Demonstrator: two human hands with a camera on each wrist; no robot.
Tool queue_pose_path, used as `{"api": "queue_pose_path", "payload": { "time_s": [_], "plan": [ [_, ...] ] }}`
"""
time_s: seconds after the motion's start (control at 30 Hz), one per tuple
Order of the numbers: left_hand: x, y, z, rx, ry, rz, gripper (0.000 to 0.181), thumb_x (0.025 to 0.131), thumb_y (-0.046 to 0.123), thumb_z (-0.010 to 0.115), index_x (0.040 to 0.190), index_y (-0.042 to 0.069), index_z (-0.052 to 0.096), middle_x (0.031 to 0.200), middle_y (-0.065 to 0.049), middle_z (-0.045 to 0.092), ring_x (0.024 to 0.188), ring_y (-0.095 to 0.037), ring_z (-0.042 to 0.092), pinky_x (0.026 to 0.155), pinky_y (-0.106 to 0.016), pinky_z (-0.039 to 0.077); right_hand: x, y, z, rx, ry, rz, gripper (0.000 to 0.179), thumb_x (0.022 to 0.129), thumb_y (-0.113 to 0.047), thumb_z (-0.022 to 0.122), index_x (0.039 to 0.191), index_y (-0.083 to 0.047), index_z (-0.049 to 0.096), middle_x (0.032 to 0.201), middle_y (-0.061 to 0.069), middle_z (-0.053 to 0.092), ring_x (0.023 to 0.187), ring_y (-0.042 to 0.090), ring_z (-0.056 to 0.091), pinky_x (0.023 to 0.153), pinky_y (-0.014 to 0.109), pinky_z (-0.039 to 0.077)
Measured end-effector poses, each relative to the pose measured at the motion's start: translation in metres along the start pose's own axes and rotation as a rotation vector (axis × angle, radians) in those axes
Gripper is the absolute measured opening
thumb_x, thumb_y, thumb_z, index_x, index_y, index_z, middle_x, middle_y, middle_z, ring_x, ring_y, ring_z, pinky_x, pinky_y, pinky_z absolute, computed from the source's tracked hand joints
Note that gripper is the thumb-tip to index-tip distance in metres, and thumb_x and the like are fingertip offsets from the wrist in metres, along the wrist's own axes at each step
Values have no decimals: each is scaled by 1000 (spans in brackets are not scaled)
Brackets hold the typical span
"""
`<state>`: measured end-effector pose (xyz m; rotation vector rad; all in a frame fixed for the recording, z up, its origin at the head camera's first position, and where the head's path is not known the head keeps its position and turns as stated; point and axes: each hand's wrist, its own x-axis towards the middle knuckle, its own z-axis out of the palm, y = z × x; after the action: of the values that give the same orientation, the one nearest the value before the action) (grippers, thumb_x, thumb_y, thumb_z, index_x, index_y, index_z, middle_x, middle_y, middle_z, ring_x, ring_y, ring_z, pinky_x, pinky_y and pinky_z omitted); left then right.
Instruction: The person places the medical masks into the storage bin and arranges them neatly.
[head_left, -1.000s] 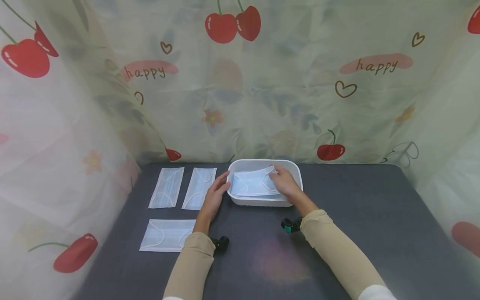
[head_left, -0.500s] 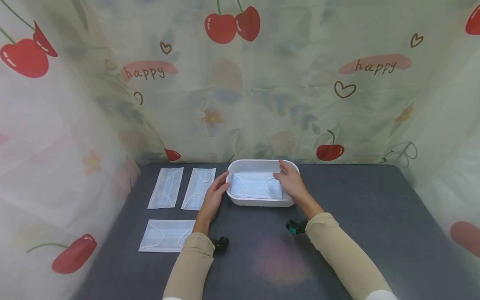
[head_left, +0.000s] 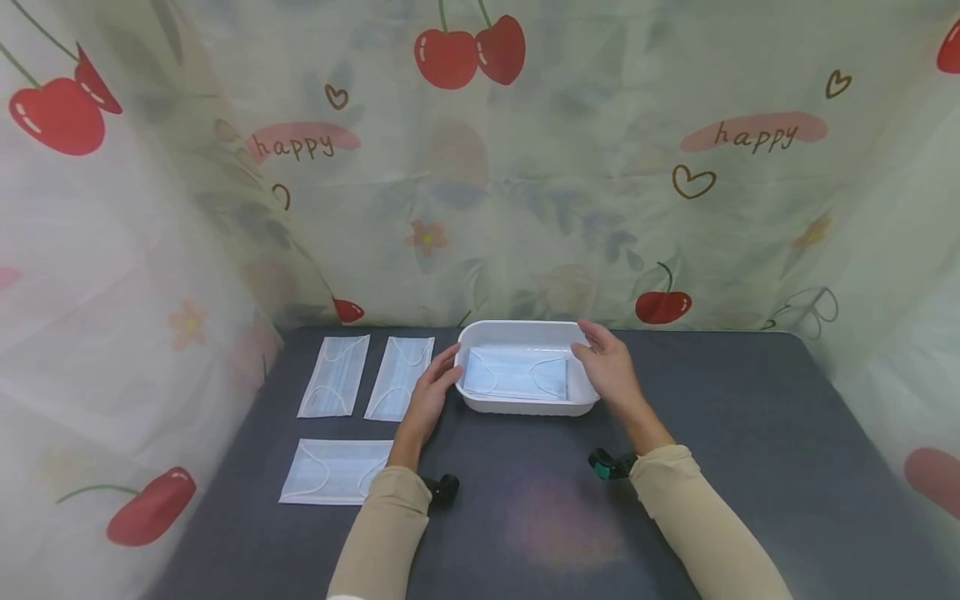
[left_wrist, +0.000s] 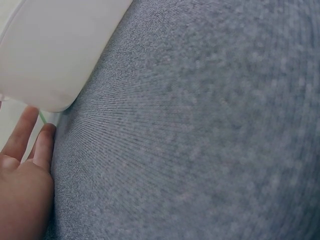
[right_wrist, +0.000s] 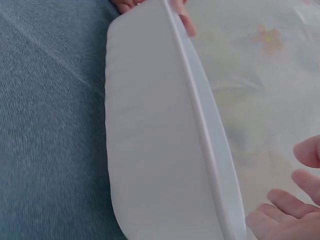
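Observation:
A white plastic basin [head_left: 525, 407] stands at the table's back edge. Inside it, blue face masks [head_left: 514, 373] with white ear loops lie in a flat stack. My left hand [head_left: 424, 407] rests at the basin's left end, its fingers extended against the wall. At the right end is my right hand [head_left: 617, 377], thumb and fingers apart with nothing between them. In the right wrist view, the right hand's fingers [right_wrist: 290, 212] are loosely bent near the rim; whether they touch it I cannot tell.
Left of the basin, two masks lie lengthwise, an outer mask [head_left: 334, 377] and an inner mask [head_left: 397, 379]. A third mask [head_left: 337, 472] lies crosswise in front, partly behind the left forearm. A printed curtain [head_left: 525, 208] surrounds the dark grey table [head_left: 720, 400].
My right hand has let go of the top mask, which now lies flat on the stack. That hand has moved right to the basin's right end. My left hand has stayed in place.

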<state>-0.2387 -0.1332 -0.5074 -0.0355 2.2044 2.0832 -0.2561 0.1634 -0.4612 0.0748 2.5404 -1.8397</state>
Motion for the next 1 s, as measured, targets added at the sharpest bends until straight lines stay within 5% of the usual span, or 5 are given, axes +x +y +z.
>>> {"api": "queue_pose_path", "payload": {
  "time_s": [0.2, 0.53, 0.77, 1.0],
  "plan": [
    [2, 0, -1, 0, 3, 0, 49, 105, 23, 57, 153, 20, 48, 158, -16, 47, 150, -32, 41, 128, -49, 24, -6, 7, -9, -28, 102, 35, 52, 102, -19, 57, 152, -12, 47, 161, 12, 44, 151, 31, 40, 122, 48, 36],
    [0, 1, 0, 10, 1, 3, 49, 105, 25, 56, 153, 18, 47, 158, -16, 47, 150, -32, 41, 128, -50, 25, -13, 38, -20, -40, 70, 53, 52, 102, -15, 58, 153, -9, 45, 160, 17, 44, 151, 35, 39, 121, 54, 36],
    [18, -32, 0, 25, 53, 46, 47, 104, 32, 57, 150, 28, 50, 157, -11, 50, 149, -28, 42, 128, -49, 25, -11, 56, -29, -18, -73, 56, 51, 105, -17, 56, 154, -11, 44, 164, 15, 38, 152, 37, 37, 120, 53, 37],
    [17, -29, 2, 19, 47, 36, 46, 105, 28, 57, 150, 25, 51, 156, -13, 50, 148, -29, 43, 128, -49, 25, -6, 77, -42, 60, -285, 52, 51, 108, -30, 49, 158, -19, 39, 170, 13, 22, 153, 36, 32, 121, 54, 34]
  ]
}}
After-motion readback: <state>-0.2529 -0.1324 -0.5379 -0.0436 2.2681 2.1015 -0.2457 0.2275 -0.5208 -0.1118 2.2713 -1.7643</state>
